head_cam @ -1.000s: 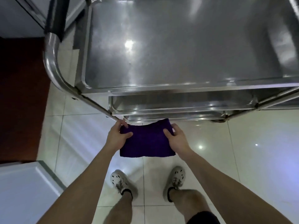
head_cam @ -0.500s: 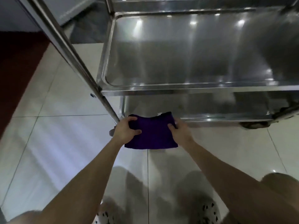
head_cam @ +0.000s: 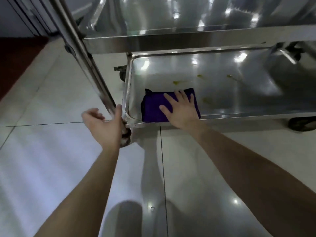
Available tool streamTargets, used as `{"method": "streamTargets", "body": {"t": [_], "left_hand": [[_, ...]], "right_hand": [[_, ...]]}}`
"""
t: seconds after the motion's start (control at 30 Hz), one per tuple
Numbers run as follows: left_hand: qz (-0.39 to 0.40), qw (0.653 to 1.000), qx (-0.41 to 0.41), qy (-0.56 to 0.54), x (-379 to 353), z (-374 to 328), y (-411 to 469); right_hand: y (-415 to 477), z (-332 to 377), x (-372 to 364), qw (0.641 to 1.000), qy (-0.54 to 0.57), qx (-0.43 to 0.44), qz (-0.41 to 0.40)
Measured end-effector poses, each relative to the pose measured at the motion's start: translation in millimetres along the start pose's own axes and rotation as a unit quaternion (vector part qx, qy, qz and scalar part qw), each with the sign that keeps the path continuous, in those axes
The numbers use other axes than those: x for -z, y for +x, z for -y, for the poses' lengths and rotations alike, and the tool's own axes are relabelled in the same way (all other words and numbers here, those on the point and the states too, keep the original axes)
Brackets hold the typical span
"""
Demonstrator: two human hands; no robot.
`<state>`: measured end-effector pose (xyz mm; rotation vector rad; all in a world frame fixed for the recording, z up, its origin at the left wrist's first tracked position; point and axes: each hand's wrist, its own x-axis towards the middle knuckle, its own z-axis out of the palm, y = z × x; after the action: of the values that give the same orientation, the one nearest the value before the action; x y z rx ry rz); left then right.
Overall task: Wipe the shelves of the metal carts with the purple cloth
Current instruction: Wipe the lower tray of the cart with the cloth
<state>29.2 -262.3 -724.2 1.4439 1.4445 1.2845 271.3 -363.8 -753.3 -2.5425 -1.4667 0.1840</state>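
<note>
The folded purple cloth (head_cam: 153, 106) lies in the near left corner of the metal cart's bottom shelf (head_cam: 239, 93). My right hand (head_cam: 182, 108) presses flat on the cloth's right half with fingers spread. My left hand (head_cam: 104, 123) is at the foot of the cart's slanted corner post (head_cam: 85, 55); its thumb touches the post and the fingers are loosely curled, blurred. Several yellowish-green stains (head_cam: 177, 82) mark the shelf beyond and right of the cloth.
The shelf above (head_cam: 188, 40) overhangs the far part of the bottom shelf. Caster wheels (head_cam: 301, 123) stand at the cart's corners. White glossy floor tiles (head_cam: 51, 108) lie around, with a dark red floor strip (head_cam: 15, 57) at far left.
I have crouched lower. The cloth went from both hands in front of the cart onto the bottom shelf. My left hand let it go and moved to the post; my right hand flattened on it.
</note>
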Motion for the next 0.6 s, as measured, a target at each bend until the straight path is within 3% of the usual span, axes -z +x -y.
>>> {"method": "streamTargets", "body": {"t": [0.13, 0.2, 0.33, 0.6], "left_hand": [[0.141, 0.985, -0.004, -0.097, -16, -27, 54], [0.174, 0.978, -0.015, -0.118, -26, -34, 66], [0.174, 0.973, 0.034, -0.148, -31, -37, 59], [0.142, 0.972, 0.046, -0.180, -37, -34, 57]], "right_hand": [[14, 0, -28, 0.997, -0.060, -0.022, 0.043], [15, 0, -36, 0.997, -0.068, -0.025, 0.032], [16, 9, -31, 0.997, -0.053, -0.026, 0.058], [33, 46, -52, 0.997, -0.053, 0.016, 0.046]]}}
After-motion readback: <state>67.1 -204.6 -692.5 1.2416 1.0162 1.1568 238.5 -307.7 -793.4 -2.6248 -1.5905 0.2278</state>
